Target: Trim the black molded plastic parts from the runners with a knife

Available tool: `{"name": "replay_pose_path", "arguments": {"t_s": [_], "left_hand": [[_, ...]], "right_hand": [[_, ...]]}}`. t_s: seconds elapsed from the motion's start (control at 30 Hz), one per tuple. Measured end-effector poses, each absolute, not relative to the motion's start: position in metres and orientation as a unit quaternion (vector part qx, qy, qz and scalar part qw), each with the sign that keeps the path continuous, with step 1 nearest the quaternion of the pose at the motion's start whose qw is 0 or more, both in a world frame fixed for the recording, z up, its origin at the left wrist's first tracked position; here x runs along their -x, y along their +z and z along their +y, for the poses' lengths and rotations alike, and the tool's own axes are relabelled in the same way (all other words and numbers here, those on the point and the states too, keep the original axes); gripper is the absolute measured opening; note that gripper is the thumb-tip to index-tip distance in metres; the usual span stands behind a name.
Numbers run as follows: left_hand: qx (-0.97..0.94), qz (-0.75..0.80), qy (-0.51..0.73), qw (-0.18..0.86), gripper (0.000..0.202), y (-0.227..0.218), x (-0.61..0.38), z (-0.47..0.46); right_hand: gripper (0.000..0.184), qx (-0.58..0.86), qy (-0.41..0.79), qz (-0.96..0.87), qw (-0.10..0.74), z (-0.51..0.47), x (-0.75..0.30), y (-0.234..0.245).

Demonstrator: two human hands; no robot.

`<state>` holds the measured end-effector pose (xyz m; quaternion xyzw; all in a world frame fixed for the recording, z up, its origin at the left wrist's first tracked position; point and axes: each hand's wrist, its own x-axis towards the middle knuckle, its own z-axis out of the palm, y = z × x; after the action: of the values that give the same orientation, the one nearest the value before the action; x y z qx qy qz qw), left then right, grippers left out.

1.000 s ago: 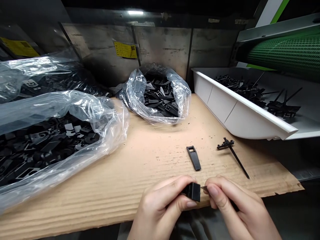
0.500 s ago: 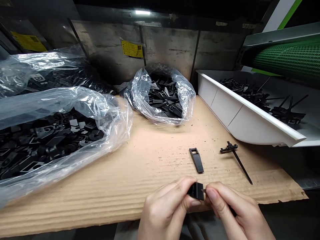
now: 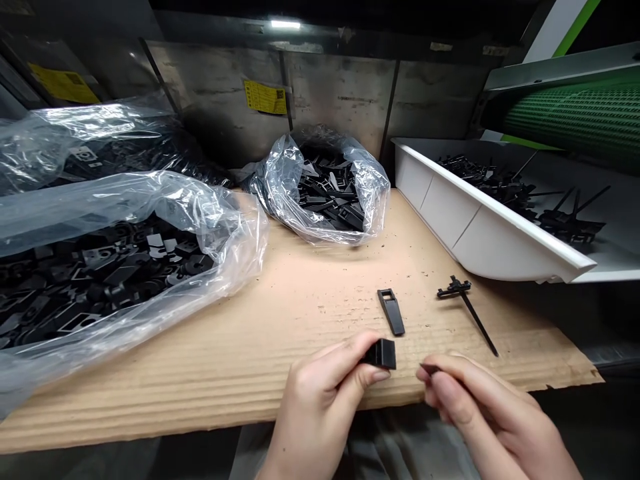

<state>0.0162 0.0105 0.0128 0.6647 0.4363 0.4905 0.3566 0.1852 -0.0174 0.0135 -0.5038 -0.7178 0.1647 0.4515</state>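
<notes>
Near the front edge of the cardboard sheet (image 3: 240, 373), my left hand (image 3: 325, 393) pinches a small black block-shaped plastic part (image 3: 384, 353) between thumb and forefinger. To its right, my right hand (image 3: 485, 407) is closed on a small, thin dark piece (image 3: 429, 367) with a pointed tip; most of it is hidden by the fingers. A gap separates this tip from the block. Just beyond my hands lies a flat, tapered black plastic clip (image 3: 394, 317) with a square opening at its far end. Further right rests a black part with a long thin stem (image 3: 475, 313).
At the left, a clear plastic bag (image 3: 235, 267) holds many black parts, with another bag (image 3: 100, 127) behind it. A third open bag (image 3: 375, 200) of tapered clips stands at the back middle. A white bin (image 3: 500, 233) of stemmed parts is at the right, below a green roller (image 3: 575, 113).
My right hand has drawn away from the block to the right, taking the thin dark piece with it. My left hand has shifted slightly left and up, still pinching the block.
</notes>
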Motion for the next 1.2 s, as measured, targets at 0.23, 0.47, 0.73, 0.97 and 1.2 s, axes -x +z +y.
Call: {"name": "replay_pose_path", "arguments": {"t_s": [0.23, 0.47, 0.73, 0.97, 1.2], "left_hand": [[-0.662, 0.431, 0.482, 0.379, 0.028, 0.011, -0.014, 0.009], [-0.679, 0.417, 0.489, 0.355, 0.031, 0.008, -0.012, 0.007], [-0.708, 0.412, 0.468, 0.33, 0.027, 0.007, -0.012, 0.006], [-0.729, 0.366, 0.457, 0.355, 0.03, 0.012, -0.015, 0.005], [-0.725, 0.384, 0.457, 0.344, 0.024, 0.012, -0.016, 0.007]], "right_hand": [[0.039, 0.455, 0.042, -0.799, 0.39, -0.019, -0.192, 0.007], [0.018, 0.474, 0.104, -0.793, 0.368, -0.012, -0.184, 0.016], [0.015, 0.481, 0.196, -0.78, 0.349, -0.011, -0.185, 0.016], [0.018, 0.513, 0.179, -0.745, 0.387, -0.003, -0.185, 0.012], [0.014, 0.503, 0.201, -0.708, 0.453, -0.005, -0.19, 0.013]]}}
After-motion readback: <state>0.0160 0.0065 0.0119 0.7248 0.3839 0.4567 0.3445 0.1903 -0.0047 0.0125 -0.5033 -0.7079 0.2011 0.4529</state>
